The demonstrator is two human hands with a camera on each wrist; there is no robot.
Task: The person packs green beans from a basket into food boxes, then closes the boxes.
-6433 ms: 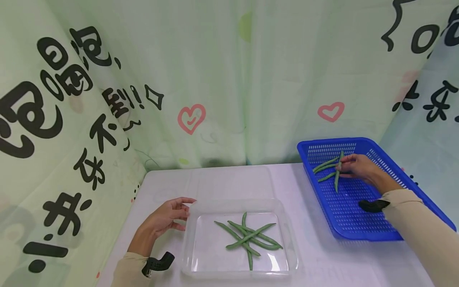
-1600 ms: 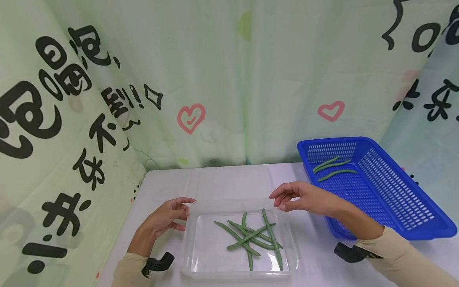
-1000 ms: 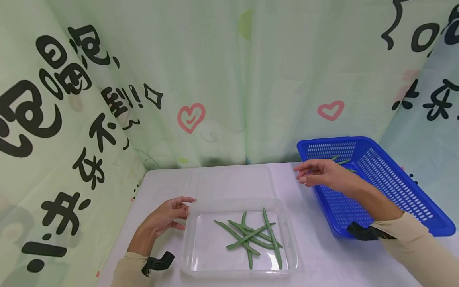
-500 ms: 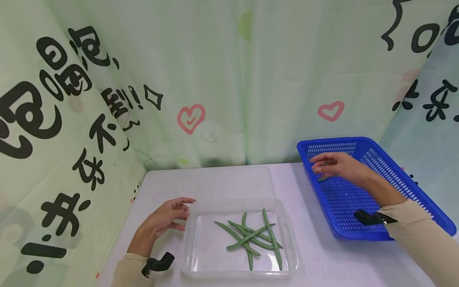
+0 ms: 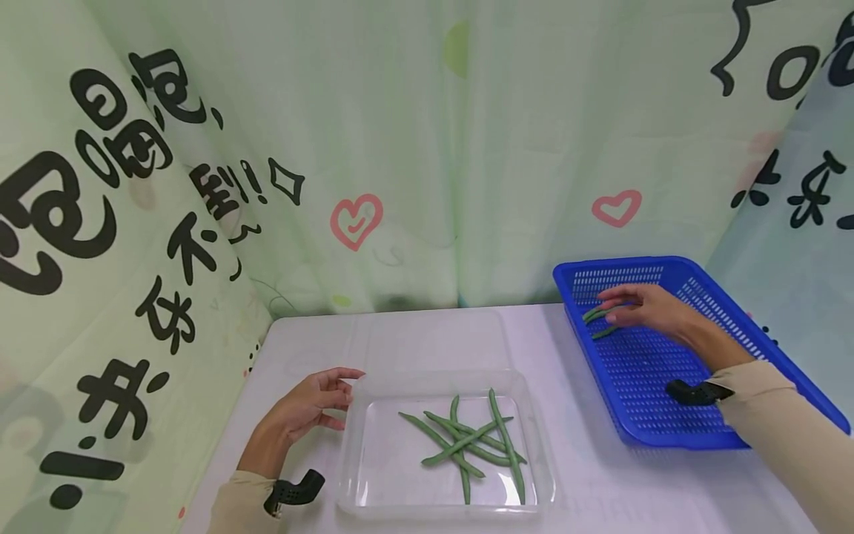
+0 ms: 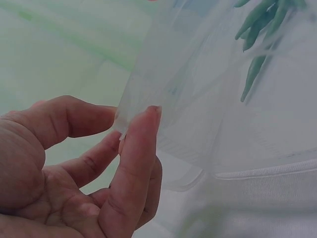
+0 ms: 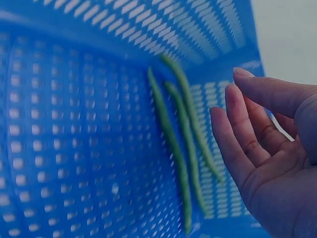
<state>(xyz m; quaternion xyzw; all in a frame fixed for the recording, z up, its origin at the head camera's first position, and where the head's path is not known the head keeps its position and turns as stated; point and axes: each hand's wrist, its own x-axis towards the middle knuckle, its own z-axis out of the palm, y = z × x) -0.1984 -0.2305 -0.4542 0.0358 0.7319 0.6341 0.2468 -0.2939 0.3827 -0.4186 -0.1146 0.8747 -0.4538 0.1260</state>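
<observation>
My left hand (image 5: 308, 406) pinches the left edge of a clear plastic container (image 5: 383, 486); in the left wrist view, thumb and fingers (image 6: 133, 168) lie on either side of its rim. Inside it several green beans (image 5: 467, 443) lie crossed over one another. My right hand (image 5: 646, 306) is over the far left end of a blue perforated basket (image 5: 674, 411), holding nothing, its fingers apart and loosely bent. Three green beans (image 7: 173, 148) lie side by side in the basket, close to the right fingertips but not touching them in the right wrist view. The head view hides part of them.
A white-covered table (image 5: 420, 337) carries both containers, with the basket at the right and back. Pale green curtains (image 5: 427, 148) with printed lettering and hearts stand behind and at the left. Black straps (image 5: 293, 491) circle both wrists.
One more green bean has come from the basket to the clear container, put down by my right hand. That hand has since moved back over the basket. My left hand has stayed put.
</observation>
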